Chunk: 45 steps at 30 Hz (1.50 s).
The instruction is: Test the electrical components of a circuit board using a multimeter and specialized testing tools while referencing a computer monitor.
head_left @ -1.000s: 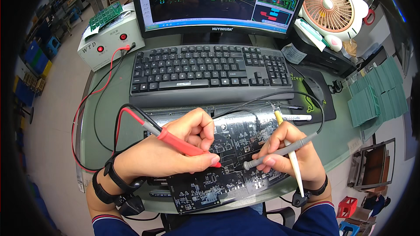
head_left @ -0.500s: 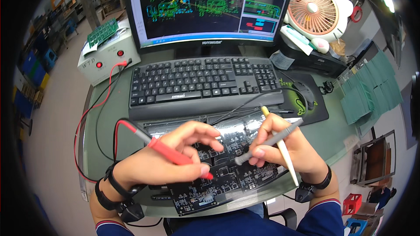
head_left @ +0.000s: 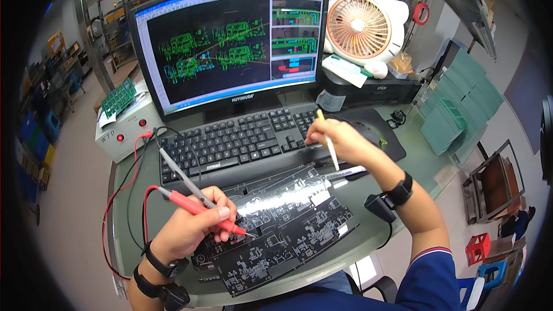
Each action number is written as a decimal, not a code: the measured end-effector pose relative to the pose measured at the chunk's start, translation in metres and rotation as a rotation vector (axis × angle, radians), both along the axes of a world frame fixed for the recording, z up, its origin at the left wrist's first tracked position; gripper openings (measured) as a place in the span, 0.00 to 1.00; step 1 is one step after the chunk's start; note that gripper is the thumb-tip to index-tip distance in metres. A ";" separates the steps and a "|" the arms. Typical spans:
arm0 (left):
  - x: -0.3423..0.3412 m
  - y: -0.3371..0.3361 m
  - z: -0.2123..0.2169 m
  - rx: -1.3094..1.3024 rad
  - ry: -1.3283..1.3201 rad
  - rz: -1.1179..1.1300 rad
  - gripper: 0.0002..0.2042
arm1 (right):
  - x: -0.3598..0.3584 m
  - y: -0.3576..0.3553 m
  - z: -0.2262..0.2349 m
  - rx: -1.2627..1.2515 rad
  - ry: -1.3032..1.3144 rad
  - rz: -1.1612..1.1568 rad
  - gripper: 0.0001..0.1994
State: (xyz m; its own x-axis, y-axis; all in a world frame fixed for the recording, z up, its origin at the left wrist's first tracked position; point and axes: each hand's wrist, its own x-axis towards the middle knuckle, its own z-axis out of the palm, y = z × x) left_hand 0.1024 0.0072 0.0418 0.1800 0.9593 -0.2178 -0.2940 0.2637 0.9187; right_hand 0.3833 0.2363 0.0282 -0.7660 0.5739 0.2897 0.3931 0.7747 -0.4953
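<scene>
My left hand (head_left: 193, 227) is closed around two test probes, a red one (head_left: 193, 204) and a grey one (head_left: 181, 174). The red probe's thin metal tip points down over the black circuit boards (head_left: 271, 242), but whether it touches them I cannot tell. Held together with it, the grey probe slants up toward the keyboard. At the right end of the black keyboard (head_left: 247, 141), my right hand (head_left: 348, 141) is closed on a white pen-like stick (head_left: 330, 152) with a yellow end. Its fingertips are over the number keys; contact with a key cannot be made out.
Behind the keyboard stands a monitor (head_left: 224, 52) showing a green board layout. A white tester box (head_left: 129, 125) at the left feeds the probe cables. To the right are a mouse mat (head_left: 394, 138), a printer (head_left: 383, 89), a cat-shaped fan (head_left: 357, 26) and green sheets (head_left: 461, 92).
The grey probe has passed from my right hand into my left, beside the red one. My right hand has moved up to the keyboard, keeping the white stick. The view has shifted.
</scene>
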 end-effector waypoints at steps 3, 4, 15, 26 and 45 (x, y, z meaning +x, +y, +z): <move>0.000 -0.002 -0.001 -0.008 0.021 -0.002 0.09 | -0.008 -0.001 -0.006 0.024 -0.125 -0.010 0.06; 0.000 -0.001 0.000 0.002 0.009 -0.021 0.09 | -0.006 0.002 -0.015 0.087 -0.170 -0.028 0.06; -0.006 0.003 -0.001 0.166 0.068 -0.038 0.24 | 0.007 -0.041 0.010 -0.399 -0.027 0.046 0.13; 0.018 0.036 0.041 0.146 0.401 -0.093 0.18 | -0.041 -0.063 0.088 -0.776 0.409 0.195 0.10; -0.035 0.022 0.033 0.437 -0.503 0.093 0.15 | -0.061 -0.071 0.042 -1.081 0.522 0.210 0.12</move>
